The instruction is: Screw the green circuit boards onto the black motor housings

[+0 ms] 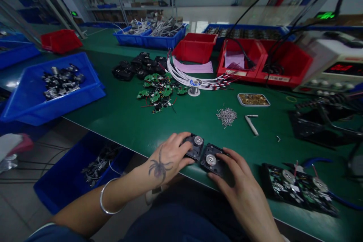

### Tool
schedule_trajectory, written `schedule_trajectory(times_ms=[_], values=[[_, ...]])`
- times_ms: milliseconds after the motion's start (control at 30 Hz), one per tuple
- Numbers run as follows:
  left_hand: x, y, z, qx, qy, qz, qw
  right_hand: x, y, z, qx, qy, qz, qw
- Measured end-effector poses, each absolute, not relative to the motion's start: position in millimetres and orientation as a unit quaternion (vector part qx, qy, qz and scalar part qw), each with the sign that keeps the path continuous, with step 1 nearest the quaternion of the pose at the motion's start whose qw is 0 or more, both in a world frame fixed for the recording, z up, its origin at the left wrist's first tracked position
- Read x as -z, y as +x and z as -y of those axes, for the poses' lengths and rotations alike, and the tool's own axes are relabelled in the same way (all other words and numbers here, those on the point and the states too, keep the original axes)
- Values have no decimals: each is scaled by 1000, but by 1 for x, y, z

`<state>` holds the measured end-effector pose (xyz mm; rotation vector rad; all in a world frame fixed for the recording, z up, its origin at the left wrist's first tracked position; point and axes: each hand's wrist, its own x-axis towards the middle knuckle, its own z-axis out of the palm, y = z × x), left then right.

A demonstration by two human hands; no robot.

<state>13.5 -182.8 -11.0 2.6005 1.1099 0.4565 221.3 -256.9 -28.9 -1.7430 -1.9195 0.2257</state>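
Near the table's front edge, my left hand (172, 151) grips a small black plastic housing (195, 152) with a round silver metal disc in it. My right hand (238, 170) has its thumb and fingers around a second black housing (211, 160), which carries a similar disc. The two housings lie side by side on the green table, a narrow gap between them. Right of my right hand, black housings fitted with green circuit boards (302, 189) lie in a row, blue-handled pliers (314, 162) partly behind them.
Beyond the hands lie a pile of screws (226, 116), a solder spool (194, 87), circuit boards (155, 90), white cables (181, 75) and a tin (253, 100). A blue bin (31, 102) stands left, red bins (195, 47) behind. A soldering stand (306, 128) is at right.
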Motion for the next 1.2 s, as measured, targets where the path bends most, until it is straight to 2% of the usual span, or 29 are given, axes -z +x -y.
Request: schedule_trajectory(times_ms=[233, 467, 733, 933, 1200], values=[[25, 24, 183, -231, 888, -363, 161, 28, 227, 252, -158, -640, 703, 268], [23, 17, 181, -221, 884, -381, 158, 24, 234, 254, -178, -627, 722, 233], [29, 3, 162, -224, 889, -308, 253, 19, 233, 261, -69, -657, 716, 226], [25, 6, 166, -216, 894, -341, 195, 23, 220, 264, -46, -662, 715, 219], [18, -4, 176, -134, 878, -448, 106, 33, 198, 248, -12, -701, 675, 231]])
